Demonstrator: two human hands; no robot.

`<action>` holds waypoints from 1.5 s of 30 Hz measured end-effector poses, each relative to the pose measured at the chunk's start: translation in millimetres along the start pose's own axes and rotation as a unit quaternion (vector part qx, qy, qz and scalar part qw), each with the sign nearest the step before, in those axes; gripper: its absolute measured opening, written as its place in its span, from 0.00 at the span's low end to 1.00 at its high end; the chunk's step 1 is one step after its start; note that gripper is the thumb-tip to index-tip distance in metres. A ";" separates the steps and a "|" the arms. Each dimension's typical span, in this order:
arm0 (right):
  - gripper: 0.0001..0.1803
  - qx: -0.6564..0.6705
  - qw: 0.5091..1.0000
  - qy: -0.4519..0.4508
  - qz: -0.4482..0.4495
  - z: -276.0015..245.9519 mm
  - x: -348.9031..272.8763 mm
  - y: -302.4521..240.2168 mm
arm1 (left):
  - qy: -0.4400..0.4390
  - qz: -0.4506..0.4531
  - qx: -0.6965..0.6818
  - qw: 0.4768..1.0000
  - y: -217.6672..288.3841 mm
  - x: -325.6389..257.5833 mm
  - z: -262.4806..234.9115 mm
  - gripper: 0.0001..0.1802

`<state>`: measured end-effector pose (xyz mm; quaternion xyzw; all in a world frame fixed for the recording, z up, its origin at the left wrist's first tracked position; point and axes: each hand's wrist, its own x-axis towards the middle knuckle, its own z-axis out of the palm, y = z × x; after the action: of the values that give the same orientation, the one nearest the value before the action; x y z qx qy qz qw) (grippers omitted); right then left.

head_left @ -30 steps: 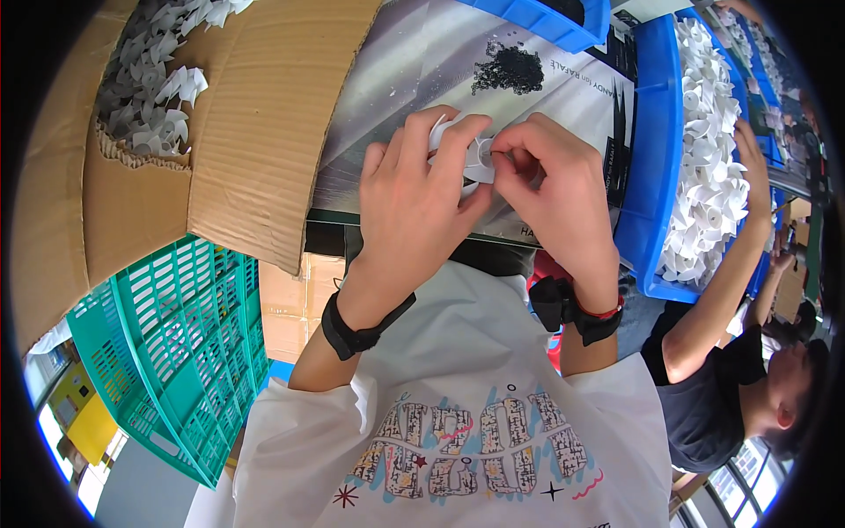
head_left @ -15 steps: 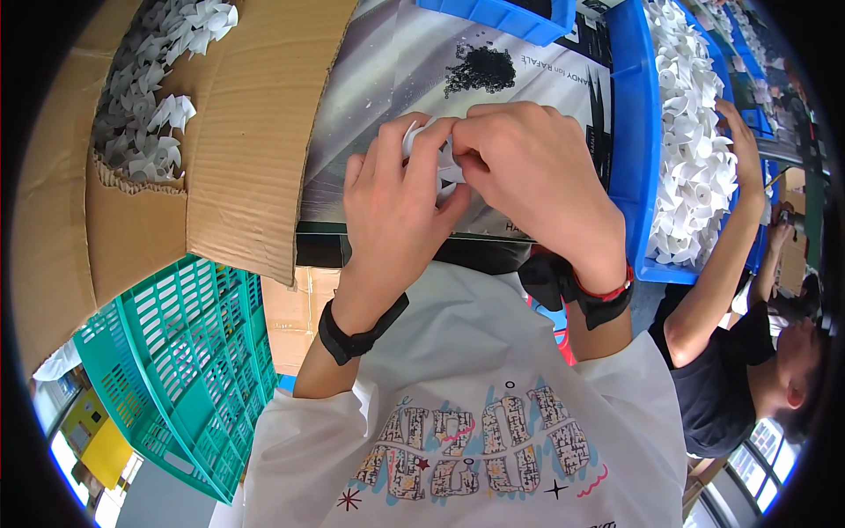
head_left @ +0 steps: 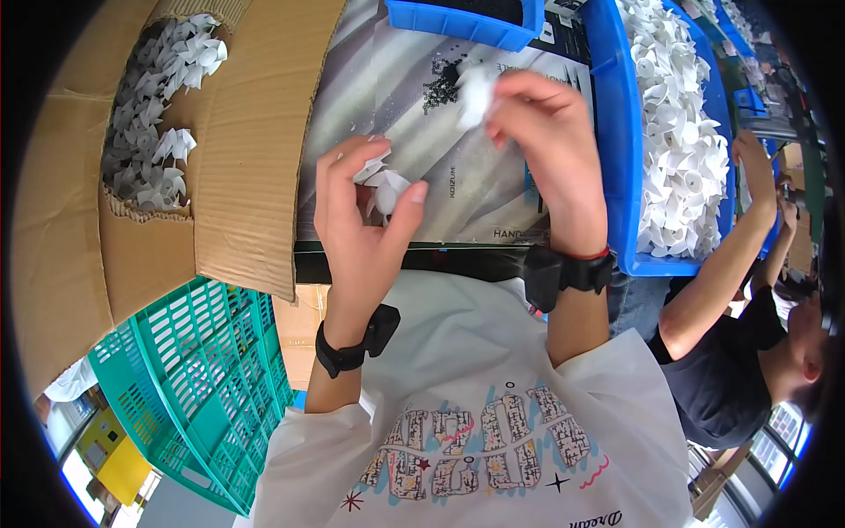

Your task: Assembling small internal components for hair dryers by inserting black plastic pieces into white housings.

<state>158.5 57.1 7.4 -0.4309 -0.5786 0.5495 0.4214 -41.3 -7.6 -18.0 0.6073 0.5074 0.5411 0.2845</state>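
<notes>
My left hand [head_left: 352,207] is curled around a small white bladed plastic wheel [head_left: 387,188], low over the printed sheet on the work table. Its thumb and fingers close on the wheel from both sides. My right hand [head_left: 559,145] is off to the right and farther forward, pinching a second white piece [head_left: 476,93]. Motion blurs that piece, though it looks similar to the wheel. Just beyond and left of it, a heap of tiny black rings [head_left: 437,91] lies on the sheet, partly covered by the piece.
A blue bin [head_left: 623,180] full of white bladed wheels stands at the right. A smaller blue tray [head_left: 466,28] holds black bits at the far edge. Left lies an open cardboard box [head_left: 255,132] with more wheels; below it, a green crate [head_left: 189,378]. A co-worker's arm [head_left: 723,255] reaches in at right.
My hands were together at one white piece and have parted. The right has moved forward with a white piece toward the black rings; the left has drawn slightly back, keeping a wheel.
</notes>
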 end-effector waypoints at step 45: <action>0.05 -0.074 0.997 0.006 -0.021 44.5 -28.1 -1.9 | 0.057 -0.123 -0.187 0.973 17.8 14.7 23.0 0.15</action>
<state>123.3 17.9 7.0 -0.4517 -0.6239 0.4940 0.4034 -15.6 4.9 -2.5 0.4442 0.4835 0.6213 0.4277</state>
